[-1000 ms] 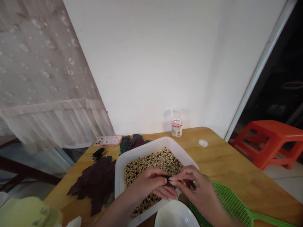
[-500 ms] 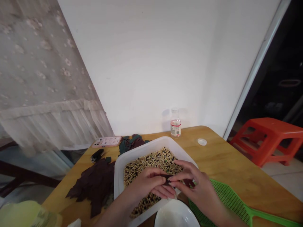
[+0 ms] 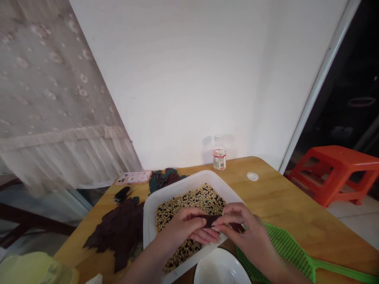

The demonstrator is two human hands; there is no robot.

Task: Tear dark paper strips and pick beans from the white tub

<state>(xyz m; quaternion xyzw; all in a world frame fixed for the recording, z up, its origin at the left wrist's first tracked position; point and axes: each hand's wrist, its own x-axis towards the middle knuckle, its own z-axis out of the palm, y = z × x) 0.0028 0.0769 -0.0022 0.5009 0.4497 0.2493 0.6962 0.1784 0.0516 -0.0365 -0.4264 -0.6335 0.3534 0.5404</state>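
A: A wooden table [image 3: 296,211] stands against a white wall [image 3: 189,79], two bare hands meeting over its near side. What do they hold?

B: A dark strip [image 3: 212,219], spanning the gap between them above a white tray [image 3: 149,213]. The left hand [image 3: 189,225] clamps one end, thumb on top and fingers beneath; the right hand [image 3: 245,227] pinches it farther along between thumb and fingertips.

A: And past the right fingers?

B: More dark maroon material; whether it belongs to the same strip cannot be told.

A: How is this best handled?

B: In my judgement, the left thumb should anchor the strip, leaving the right fingertips to make small adjustments. The piece looks thin, so light pressure should suit; a hard tug might crease or tear it.

A: Around the hands?

B: Small tan and black balls [image 3: 189,197] lie in the tray. A white bowl [image 3: 217,268] sits just beside its near corner, a green mesh scoop [image 3: 282,248] by the right wrist, a heap of dark pieces [image 3: 118,225] to the left.

A: Farther out?

B: A phone [image 3: 134,177], a clear bottle [image 3: 219,158] near the wall, and an orange stool [image 3: 343,169] beyond the table.
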